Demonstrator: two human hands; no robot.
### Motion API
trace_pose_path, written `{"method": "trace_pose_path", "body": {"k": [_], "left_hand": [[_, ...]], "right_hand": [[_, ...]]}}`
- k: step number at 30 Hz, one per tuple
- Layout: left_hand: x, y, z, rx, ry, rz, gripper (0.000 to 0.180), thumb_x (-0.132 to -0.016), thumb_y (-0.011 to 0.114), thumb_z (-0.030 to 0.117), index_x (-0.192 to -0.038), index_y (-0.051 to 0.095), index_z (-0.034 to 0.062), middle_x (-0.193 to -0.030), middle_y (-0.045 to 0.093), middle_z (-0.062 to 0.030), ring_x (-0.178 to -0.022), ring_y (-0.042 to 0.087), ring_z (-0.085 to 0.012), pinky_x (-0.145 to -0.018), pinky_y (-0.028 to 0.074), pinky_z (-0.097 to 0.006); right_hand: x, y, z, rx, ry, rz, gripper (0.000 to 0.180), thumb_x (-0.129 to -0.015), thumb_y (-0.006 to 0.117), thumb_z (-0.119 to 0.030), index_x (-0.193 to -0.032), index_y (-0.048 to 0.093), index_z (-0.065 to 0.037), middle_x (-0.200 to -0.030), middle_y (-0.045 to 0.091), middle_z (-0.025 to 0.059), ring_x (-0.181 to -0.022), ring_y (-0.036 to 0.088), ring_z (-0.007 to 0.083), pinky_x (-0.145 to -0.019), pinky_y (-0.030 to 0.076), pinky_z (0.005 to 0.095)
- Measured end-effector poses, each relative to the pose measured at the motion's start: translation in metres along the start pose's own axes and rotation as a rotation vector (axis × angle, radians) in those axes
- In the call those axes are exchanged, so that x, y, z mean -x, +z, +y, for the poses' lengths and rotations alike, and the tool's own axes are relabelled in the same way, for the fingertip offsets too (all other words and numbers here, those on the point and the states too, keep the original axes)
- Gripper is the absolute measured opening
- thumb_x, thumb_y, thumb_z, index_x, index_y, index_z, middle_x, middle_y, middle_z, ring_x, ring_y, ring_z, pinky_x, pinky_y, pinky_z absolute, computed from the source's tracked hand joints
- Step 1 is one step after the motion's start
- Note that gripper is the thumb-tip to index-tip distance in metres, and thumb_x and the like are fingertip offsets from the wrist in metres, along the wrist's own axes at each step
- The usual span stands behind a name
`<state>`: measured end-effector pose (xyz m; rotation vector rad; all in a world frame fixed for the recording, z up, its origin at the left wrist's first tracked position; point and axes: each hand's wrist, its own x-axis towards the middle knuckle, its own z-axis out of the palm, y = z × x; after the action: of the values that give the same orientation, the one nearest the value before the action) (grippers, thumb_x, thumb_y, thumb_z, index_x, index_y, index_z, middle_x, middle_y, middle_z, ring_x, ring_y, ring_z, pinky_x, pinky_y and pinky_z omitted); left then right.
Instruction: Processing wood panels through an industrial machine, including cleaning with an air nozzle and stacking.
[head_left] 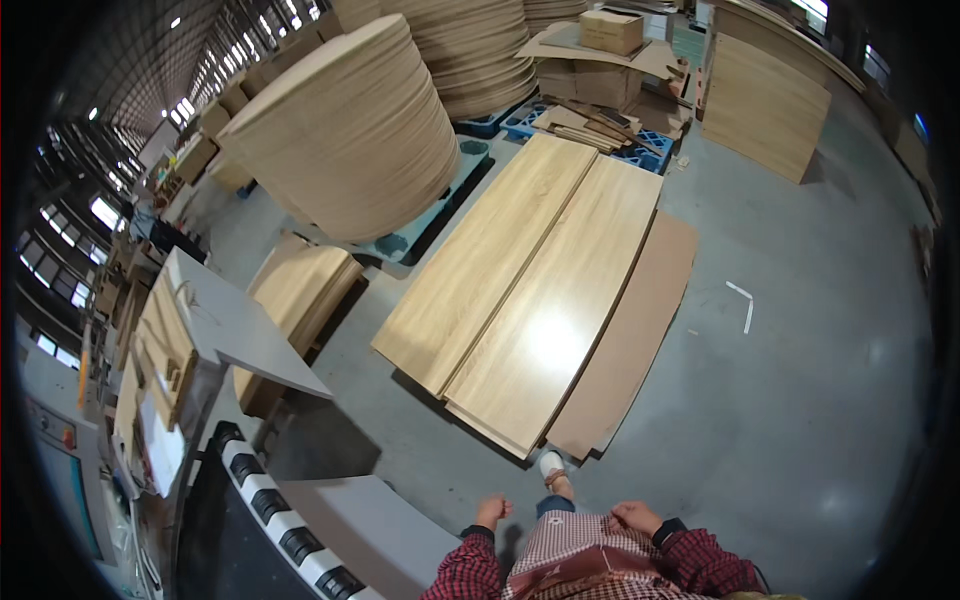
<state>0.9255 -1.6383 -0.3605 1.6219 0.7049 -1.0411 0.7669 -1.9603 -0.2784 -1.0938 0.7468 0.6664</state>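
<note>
Along the far left stands a machine front [62, 430] with a red knob, and past it, deep in the hall, a person [160, 228] seen small. Pale wooden pieces [172, 345] lie on a cluttered surface, beside a tilted grey panel [245, 325]. Nearer, a strip [270, 500] banded in black and white slants toward the bottom edge.

Behind the grey panel sits a low stack of curved, wood-toned boards [305, 280]; beyond that, a tall round stack [340, 140] rests on a teal pallet [470, 165], with a second round stack [455, 55] behind. A lower grey panel [365, 520] spreads between the striped strip and the left hand [493, 510] — fingers loosely curled, though I cannot tell whether anything is inside them.

Just ahead of the hands, two long wood-grain panels lie side by side, low over the floor: the left panel [490, 265], then the right panel [570, 310], which carries a bright glare. One pale shoe [552, 462] is near their closest end. The checked apron [570, 545] covers the wearer's front, and the right hand [637, 516] touches its edge, fingers bent — whether they grip the cloth I cannot tell. The two hands are apart.

Beside the right panel lies a flat brown sheet [640, 330]. Farther right, white strips [742, 300] mark the grey floor [830, 370], below a large wooden unit [760, 110].
</note>
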Motion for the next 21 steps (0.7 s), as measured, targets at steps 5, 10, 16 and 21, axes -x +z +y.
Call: {"method": "trace_pose_path", "body": {"k": [5,10,16,21], "left_hand": [[-0.062,0.019,0.054,0.025,-0.041,-0.014,0.028,-0.085,0.044,0.022,-0.101,0.051,0.0002,-0.083,0.062,-0.0137,-0.066,0.061,-0.0201,-0.057,0.048,-0.028],[-0.141,0.043,0.057,0.105,-0.142,0.043,0.025,-0.084,0.045,0.021,-0.098,0.052,0.0008,-0.079,0.061,-0.0116,-0.067,0.06,-0.0187,-0.055,0.047,-0.027],[-0.289,0.08,-0.004,0.196,-0.125,0.4,0.014,-0.08,0.048,0.015,-0.086,0.052,0.0032,-0.075,0.054,-0.0088,-0.062,0.05,-0.0155,-0.055,0.04,-0.026],[-0.346,0.095,-0.026,0.166,-0.037,0.602,0.019,-0.079,0.047,0.014,-0.09,0.052,-0.0013,-0.081,0.055,-0.0102,-0.065,0.051,-0.0175,-0.057,0.04,-0.027]], "right_hand": [[-0.083,-0.034,-0.015,0.253,0.038,0.001,0.027,-0.089,0.044,-0.022,-0.081,0.058,-0.001,-0.067,0.06,0.0047,-0.057,0.057,0.0111,-0.052,0.046,0.0235],[-0.195,-0.061,-0.058,0.275,0.025,-0.022,0.028,-0.09,0.042,-0.024,-0.082,0.056,-0.002,-0.067,0.059,0.003,-0.055,0.056,0.0104,-0.049,0.045,0.0225],[-0.359,-0.105,-0.059,0.353,0.041,0.028,0.025,-0.089,0.044,-0.023,-0.079,0.055,-0.004,-0.061,0.057,0.0035,-0.054,0.056,0.0101,-0.048,0.044,0.0215],[-0.428,-0.117,-0.057,0.373,0.001,-0.01,0.028,-0.089,0.044,-0.028,-0.076,0.053,-0.005,-0.063,0.057,0.0024,-0.053,0.054,0.0097,-0.049,0.043,0.0218]]}}
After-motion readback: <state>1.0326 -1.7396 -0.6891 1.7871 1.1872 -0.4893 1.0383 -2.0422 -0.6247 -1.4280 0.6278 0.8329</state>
